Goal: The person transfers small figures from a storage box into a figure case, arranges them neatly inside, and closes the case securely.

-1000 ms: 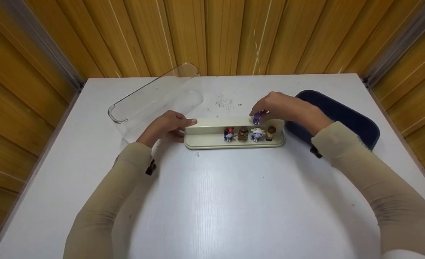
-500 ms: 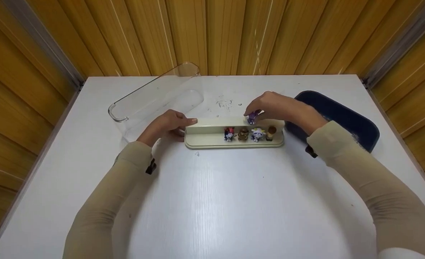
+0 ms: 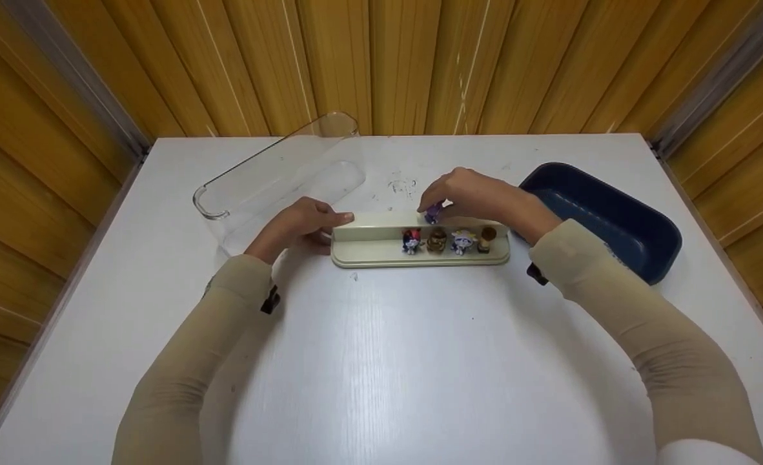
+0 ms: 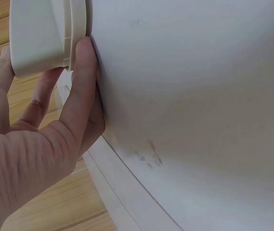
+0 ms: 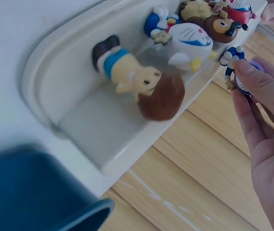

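Note:
My left hand grips the left end of a cream stepped display base, with its thumb on the upper step. In the right wrist view, my right hand pinches a small purple-headed figurine between thumb and fingers. It hangs at the upper step, and whether its feet touch is unclear. Along the lower step stand a red-topped figurine, a brown figurine, a white figurine with yellow horns and a brown-haired boy figurine.
A clear plastic cover lies behind my left hand on the white table. To the right, a dark blue tray sits partly under my right forearm. Wooden panels wall the back and sides.
My right hand has moved left along the upper step, carrying the purple-headed figurine. My left hand and the display base have stayed where they were. More of the blue tray shows now.

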{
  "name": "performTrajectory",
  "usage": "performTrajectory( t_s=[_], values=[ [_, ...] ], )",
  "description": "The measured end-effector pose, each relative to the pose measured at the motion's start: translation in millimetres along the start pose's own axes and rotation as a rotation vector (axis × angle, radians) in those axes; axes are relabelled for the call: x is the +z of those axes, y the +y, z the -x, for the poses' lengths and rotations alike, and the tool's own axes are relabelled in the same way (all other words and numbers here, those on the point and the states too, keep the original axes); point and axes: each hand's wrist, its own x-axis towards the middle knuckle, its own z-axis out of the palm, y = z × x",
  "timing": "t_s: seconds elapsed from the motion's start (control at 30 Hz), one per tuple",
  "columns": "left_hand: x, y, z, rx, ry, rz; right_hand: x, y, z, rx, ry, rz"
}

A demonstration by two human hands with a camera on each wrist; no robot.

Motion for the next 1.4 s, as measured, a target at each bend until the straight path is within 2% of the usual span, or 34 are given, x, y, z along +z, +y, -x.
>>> performTrajectory(
  t_s=[0.2, 0.5, 0.77, 0.87, 0.97, 1.2, 1.4],
  values=[
    [0.6, -0.4, -0.1, 0.033, -0.003, -0.001, 2.8, -2.7, -11.5, -0.028, 0.053, -0.005],
    [-0.7, -2.6, -0.9, 0.011, -0.005, -0.013, 9.6, -15.6, -29.0, 0.04, 0.044, -0.027],
    [-2.9, -1.2, -2.3, -0.01, -0.002, -0.083, 21.6, -36.2, -42.1, -0.029, 0.044, -0.05],
    [-3.0, -0.3, -2.2, -0.007, -0.003, -0.093, 25.2, -46.3, -45.8, -0.017, 0.024, -0.043],
    [-2.9, -0.9, -2.5, -0.003, -0.003, -0.095, 28.8, -55.6, -49.2, -0.006, 0.001, -0.001],
    [-2.3, -1.6, -1.6, 0.008, -0.02, -0.047, 36.4, -70.0, -52.6, -0.044, -0.015, 0.202],
    [-1.7, -2.3, -3.9, -0.004, -0.013, -0.034, 45.7, -76.9, -58.7, -0.03, -0.018, 0.295]
  ],
)
